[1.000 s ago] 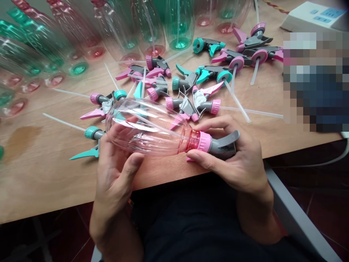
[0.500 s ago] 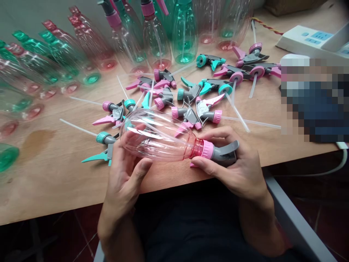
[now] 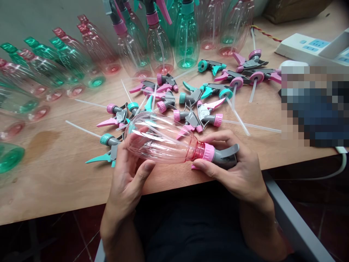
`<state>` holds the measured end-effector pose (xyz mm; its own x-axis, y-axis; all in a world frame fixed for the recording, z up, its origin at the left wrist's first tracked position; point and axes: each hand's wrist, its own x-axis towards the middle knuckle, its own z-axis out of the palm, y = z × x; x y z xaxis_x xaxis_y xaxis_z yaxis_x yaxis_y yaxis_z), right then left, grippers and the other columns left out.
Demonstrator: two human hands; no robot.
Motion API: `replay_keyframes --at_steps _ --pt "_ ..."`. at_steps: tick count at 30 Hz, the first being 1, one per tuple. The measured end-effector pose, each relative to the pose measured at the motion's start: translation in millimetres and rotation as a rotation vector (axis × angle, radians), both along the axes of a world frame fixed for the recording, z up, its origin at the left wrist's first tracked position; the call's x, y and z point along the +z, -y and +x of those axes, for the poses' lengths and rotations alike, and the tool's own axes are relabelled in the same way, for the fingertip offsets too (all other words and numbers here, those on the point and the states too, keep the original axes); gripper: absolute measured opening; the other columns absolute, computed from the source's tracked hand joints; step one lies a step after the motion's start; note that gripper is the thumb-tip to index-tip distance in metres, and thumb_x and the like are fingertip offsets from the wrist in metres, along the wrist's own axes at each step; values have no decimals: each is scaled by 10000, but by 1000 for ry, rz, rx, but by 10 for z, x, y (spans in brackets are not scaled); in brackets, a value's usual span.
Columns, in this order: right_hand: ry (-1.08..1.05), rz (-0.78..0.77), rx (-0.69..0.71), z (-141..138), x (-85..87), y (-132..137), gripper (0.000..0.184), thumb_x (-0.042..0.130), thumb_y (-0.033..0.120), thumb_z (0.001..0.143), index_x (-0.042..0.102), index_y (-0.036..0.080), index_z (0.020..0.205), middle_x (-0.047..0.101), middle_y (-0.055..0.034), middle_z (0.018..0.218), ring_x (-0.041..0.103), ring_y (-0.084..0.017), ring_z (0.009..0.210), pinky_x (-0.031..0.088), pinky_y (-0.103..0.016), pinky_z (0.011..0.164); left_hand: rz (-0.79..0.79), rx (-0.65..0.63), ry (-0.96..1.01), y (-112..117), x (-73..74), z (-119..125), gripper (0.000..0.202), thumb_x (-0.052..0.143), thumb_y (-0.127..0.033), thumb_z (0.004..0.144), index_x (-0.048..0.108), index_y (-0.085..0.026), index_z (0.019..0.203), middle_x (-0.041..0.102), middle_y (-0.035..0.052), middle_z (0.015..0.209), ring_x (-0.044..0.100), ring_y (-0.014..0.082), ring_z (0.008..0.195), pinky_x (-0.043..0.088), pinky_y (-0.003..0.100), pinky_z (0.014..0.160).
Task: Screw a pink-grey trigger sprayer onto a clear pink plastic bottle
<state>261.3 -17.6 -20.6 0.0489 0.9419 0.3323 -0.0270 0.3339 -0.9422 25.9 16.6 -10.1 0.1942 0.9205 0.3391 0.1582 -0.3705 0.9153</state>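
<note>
A clear pink spray bottle [image 3: 160,140] lies sideways in both my hands above the front edge of the wooden table [image 3: 54,174]. My left hand [image 3: 128,174] cups the bottle's body from below, thumb against its side. My right hand [image 3: 240,171] is closed around the grey spray head [image 3: 225,154] with its pink collar [image 3: 208,151], which sits on the bottle's neck. A thin dip tube shows inside the bottle.
Several loose pink and teal spray heads [image 3: 191,98] with long tubes lie scattered just beyond the bottle. Rows of empty pink and green bottles [image 3: 68,65] stand and lie at the back and left. A white power strip [image 3: 313,47] sits at the back right.
The view has shifted so more of the standing bottles show at the back. The bottle and both hands keep nearly the same grip, sitting slightly further right and lower in the picture.
</note>
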Motion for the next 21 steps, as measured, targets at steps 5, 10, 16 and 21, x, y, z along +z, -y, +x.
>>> replay_keyframes --at_steps 5,10,16,21 --pt "0 2 5 -1 -3 -1 412 848 4 851 702 252 1146 766 58 1016 761 -81 836 601 -108 724 -1 5 10 16 -10 -25 499 764 -274 979 651 -385 1453 686 -89 1527 628 94 1432 496 126 1151" --pt "6 1 0 4 -3 5 403 850 11 854 701 250 1143 762 59 1008 755 -76 830 596 -104 720 -7 5 9 12 -19 -22 498 765 -285 980 651 -383 1455 691 -81 1523 633 106 1430 510 133 1143" --pt "-2 3 8 0 1 4 410 857 10 845 703 248 1142 770 51 1009 763 -96 853 608 -129 726 1 -6 2 -7 -16 -5 503 754 -284 989 640 -388 1468 682 -94 1528 627 100 1434 503 137 1154" --pt "7 10 2 7 9 7 413 855 9 848 699 249 1146 779 46 1038 773 -106 893 618 -138 760 -11 0 -4 8 -13 -17 497 752 -291 991 642 -391 1465 670 -93 1542 619 110 1446 514 144 1147"
